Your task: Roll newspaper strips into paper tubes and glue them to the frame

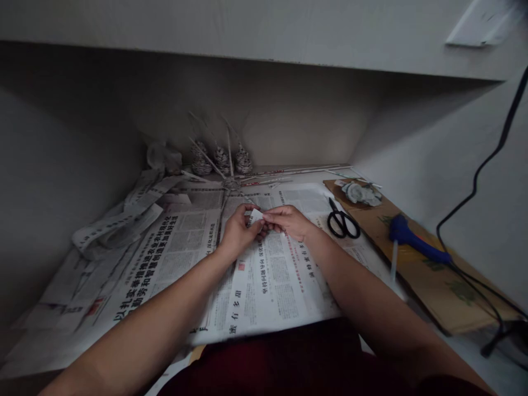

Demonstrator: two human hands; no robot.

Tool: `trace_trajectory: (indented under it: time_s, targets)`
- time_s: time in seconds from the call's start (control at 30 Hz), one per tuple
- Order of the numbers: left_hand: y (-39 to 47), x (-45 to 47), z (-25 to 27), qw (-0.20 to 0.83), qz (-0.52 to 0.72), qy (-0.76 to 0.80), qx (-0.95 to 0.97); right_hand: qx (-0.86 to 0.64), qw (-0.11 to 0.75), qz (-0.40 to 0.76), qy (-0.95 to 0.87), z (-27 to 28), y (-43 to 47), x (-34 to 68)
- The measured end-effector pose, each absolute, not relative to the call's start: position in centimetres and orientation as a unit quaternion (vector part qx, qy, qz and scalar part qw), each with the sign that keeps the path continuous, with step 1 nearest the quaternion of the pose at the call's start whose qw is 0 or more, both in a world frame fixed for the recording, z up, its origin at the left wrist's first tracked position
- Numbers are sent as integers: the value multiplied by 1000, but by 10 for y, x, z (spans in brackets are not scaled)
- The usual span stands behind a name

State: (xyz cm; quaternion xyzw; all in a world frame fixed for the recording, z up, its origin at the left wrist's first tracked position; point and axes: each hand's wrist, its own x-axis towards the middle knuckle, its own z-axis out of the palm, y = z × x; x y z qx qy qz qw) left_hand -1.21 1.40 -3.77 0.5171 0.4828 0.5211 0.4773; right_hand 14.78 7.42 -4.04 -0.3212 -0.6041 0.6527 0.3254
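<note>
My left hand and my right hand meet over the newspaper sheets in the middle of the table. Between them is a small piece of white paper, pinched by the fingers of both hands. Part of the paper is hidden behind my fingers. Just beyond my hands lies a small woven paper piece with thin rolled-paper sticks spreading out from it. To the right of my right hand rest black-handled scissors, their blades pointing away from me.
Several woven gourd-shaped pieces stand at the back wall. Paper strips pile up at left. On cardboard at right lie a blue glue gun with its cord, and a grey paper flower. A ledge overhangs the table.
</note>
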Motion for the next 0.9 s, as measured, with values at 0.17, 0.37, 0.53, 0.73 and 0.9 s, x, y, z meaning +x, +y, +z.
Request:
trace_trajectory:
  time_s: [0.17, 0.37, 0.53, 0.73, 0.9]
  targets:
    - [12, -11, -32, 514, 540, 462, 480, -326, 345, 659, -584, -44, 77, 150]
    - [10, -10, -23, 558, 538, 454, 440, -313, 348, 669, -578, -46, 78, 150]
    - [9, -10, -23, 558, 530, 459, 443, -312, 344, 659, -592, -42, 75, 148]
    - [11, -11, -27, 547, 529, 457, 461, -320, 330, 658, -597, -39, 73, 148]
    - [14, -12, -34, 516, 529, 461, 492, -309, 323, 657, -607, -41, 74, 149]
